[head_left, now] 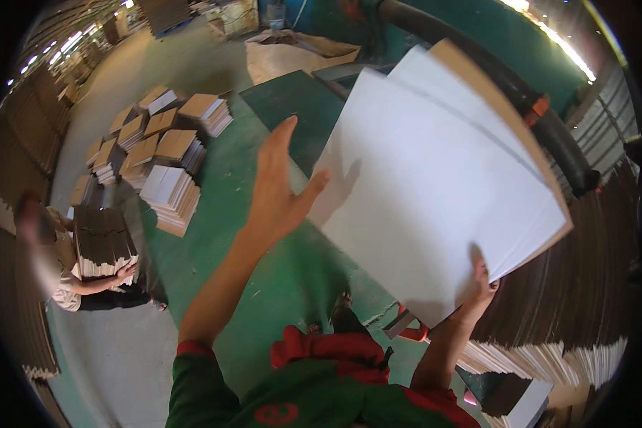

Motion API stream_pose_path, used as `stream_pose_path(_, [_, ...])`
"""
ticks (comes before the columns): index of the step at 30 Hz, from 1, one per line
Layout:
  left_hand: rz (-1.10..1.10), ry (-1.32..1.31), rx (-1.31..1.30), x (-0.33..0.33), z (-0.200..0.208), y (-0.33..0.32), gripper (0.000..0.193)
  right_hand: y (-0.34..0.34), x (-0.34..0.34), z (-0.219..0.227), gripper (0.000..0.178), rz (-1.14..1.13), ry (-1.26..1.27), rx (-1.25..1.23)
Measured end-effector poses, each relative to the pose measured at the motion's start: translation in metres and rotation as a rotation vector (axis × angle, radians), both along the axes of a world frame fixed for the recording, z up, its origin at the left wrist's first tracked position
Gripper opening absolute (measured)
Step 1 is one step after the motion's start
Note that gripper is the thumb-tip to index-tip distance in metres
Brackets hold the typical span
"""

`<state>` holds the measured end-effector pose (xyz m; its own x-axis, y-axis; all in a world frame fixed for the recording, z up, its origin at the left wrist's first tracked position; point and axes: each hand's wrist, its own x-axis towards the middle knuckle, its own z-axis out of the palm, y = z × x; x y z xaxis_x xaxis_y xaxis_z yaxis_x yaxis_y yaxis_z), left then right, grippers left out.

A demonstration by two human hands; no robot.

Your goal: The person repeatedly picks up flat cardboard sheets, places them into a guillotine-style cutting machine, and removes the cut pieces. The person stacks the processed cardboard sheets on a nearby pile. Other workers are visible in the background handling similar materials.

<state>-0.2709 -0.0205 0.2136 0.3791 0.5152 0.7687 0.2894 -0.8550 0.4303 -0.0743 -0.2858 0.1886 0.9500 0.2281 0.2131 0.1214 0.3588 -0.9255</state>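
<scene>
A few large cardboard sheets [421,192], white on the upper face and brown at the back edge, are held up in front of me, tilted and slightly fanned. My right hand [483,279] grips their near right edge, with the fingers partly hidden. Beside their left edge, my left hand [282,182] is open, thumb and fingers spread, and casts a shadow on the white face. It looks apart from the sheets. Below and beyond them lies a dark green flat surface [282,103].
Several stacks of brown and white cardboard [167,182] stand on the green floor to the left. At far left a person [57,257] carries a cardboard bundle [103,242]. Tall cardboard piles [578,278] rise at right. A dark pipe [471,46] crosses the far right.
</scene>
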Motion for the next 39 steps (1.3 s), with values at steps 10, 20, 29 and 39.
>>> stream_pose_path(10, [-0.697, -0.033, -0.962, 0.151, -0.12, 0.08, 0.075, 0.008, 0.086, -0.113, 0.063, 0.108, -0.146, -0.34])
stream_pose_path(20, [-0.888, 0.226, -0.518, 0.304, -0.22, 0.09, 0.082, 0.008, 0.151, -0.242, 0.047, -0.325, -0.034, -0.67])
stream_pose_path(29, [-0.914, 0.465, -0.705, 0.357, -0.334, 0.107, 0.081, 0.024, 0.184, -0.3, 0.054, -0.418, 0.152, -0.836])
stream_pose_path(39, [-0.795, 0.515, -0.885, 0.404, -0.342, 0.104, 0.066, 0.056, 0.185, -0.304, 0.05, -0.584, 1.039, 0.309])
